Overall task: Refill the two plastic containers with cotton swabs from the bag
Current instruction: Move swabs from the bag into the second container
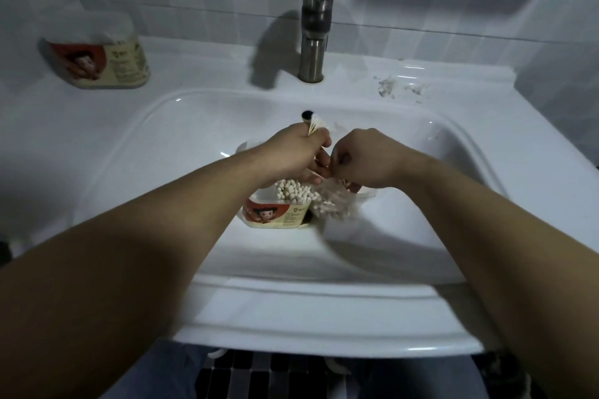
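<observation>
The left hand [296, 152] has its grip curled round a bunch of cotton swabs [316, 123]. The right hand [364, 162] pinches the clear bag [335, 202] just right of the swab-filled container [278, 215] in the sink basin [162, 146] (second container [110, 57] sits far left on the ledge [207, 58]).

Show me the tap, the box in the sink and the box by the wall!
tap [312, 52]: head view, on its metal stem.
box in the sink [278, 215]: head view, on its printed label.
box by the wall [107, 65]: head view, on its front label.

Only blurred, unreadable print on near container [279, 216] and far container [108, 65] labels.
</observation>
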Motion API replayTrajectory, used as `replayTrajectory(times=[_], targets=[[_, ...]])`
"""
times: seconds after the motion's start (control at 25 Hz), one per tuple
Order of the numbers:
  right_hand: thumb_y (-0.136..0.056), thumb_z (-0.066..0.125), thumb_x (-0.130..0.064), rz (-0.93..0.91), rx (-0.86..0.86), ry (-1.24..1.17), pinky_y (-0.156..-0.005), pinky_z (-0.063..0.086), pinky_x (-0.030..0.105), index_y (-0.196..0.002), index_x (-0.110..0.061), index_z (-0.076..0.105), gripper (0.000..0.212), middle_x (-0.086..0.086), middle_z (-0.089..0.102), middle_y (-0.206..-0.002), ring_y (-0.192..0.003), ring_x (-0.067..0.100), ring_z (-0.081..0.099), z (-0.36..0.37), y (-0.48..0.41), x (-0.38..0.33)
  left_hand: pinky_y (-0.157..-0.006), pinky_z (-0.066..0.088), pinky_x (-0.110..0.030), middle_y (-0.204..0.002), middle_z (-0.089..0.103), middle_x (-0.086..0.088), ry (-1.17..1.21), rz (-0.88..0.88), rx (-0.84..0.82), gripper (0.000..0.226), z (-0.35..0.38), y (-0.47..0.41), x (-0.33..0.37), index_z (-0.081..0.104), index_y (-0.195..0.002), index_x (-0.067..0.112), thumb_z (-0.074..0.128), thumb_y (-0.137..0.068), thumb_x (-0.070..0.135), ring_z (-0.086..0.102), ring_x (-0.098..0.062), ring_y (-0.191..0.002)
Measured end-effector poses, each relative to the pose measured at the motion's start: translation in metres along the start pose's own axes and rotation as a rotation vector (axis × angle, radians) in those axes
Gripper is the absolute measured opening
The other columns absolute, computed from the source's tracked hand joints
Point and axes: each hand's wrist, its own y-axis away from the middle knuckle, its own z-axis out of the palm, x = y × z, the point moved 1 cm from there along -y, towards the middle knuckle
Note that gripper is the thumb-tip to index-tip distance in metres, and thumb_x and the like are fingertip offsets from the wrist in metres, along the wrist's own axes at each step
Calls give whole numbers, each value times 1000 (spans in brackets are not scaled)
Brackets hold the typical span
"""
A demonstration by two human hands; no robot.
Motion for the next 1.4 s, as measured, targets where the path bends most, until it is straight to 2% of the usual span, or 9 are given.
replayTrajectory(times=[0.12,0.24,0.4,0.56,0.68,0.84,1.0,1.2,1.4], targets=[[-95,57,-15,20,97,-156,-71,63,35,-89,-13,69,13,4,76,-77,-55,13,73,-9,4,5,-56,58,-29,-96,71,-14,-41,4,-14,24,0,-1,-2,55,-102,10,40,-109,27,76,-23,-75],[-95,54,-5,58,92,-258,-60,62,31,-95,-12,67,15,7,73,-82,-56,19,74,-12,7,8,-54,56,-29,-99,71,-16,-57,-29,-31,25,2,-1,-4,54,-105,8,41,-109,28,77,-29,-77],[-92,63,-5,43,139,-278,-67,62,29,-94,-13,70,11,5,75,-78,-59,17,75,-13,6,9,-55,57,-30,-99,68,-13,-57,-23,-21,24,3,0,-3,55,-104,7,41,-108,26,75,-27,-77],[-92,69,-9,27,251,-344,-70,60,27,-93,-16,72,7,4,76,-74,-59,15,75,-18,4,11,-67,61,-35,-91,62,-7,-95,154,150,29,1,-2,4,56,-92,14,38,-110,29,65,-21,-80],[-91,72,-12,6,223,-303,-65,58,21,-93,-16,72,5,4,75,-70,-58,13,74,-17,5,12,-73,62,-33,-95,58,-5,66,262,253,28,0,-6,11,54,-97,11,36,-111,28,62,-17,-89],[-94,71,-19,-32,251,-261,-56,53,17,-92,-18,71,3,4,74,-66,-51,11,70,-17,5,10,-74,64,-35,-109,63,-6,174,131,106,26,8,-4,5,55,-104,11,37,-111,29,68,-19,-100],[-102,58,-19,-10,129,-235,-53,55,23,-96,-12,68,14,8,75,-73,-52,15,71,-10,3,12,-82,64,-43,-131,57,-7,59,60,60,35,10,-5,-2,55,-127,10,39,-110,36,61,-20,-118],[-102,53,-10,-40,208,-314,-48,52,22,-98,-10,66,14,2,70,-69,-45,11,67,-15,4,10,-78,64,-38,-133,57,-5,34,58,51,40,10,-7,-4,52,-136,9,40,-109,37,60,-14,-119],[-102,60,-20,-56,235,-384,-49,52,23,-94,-8,67,16,7,72,-69,-46,14,67,-12,1,12,-84,63,-39,-129,62,-5,9,56,19,39,10,-7,-6,52,-136,11,37,-110,36,65,-16,-113]])
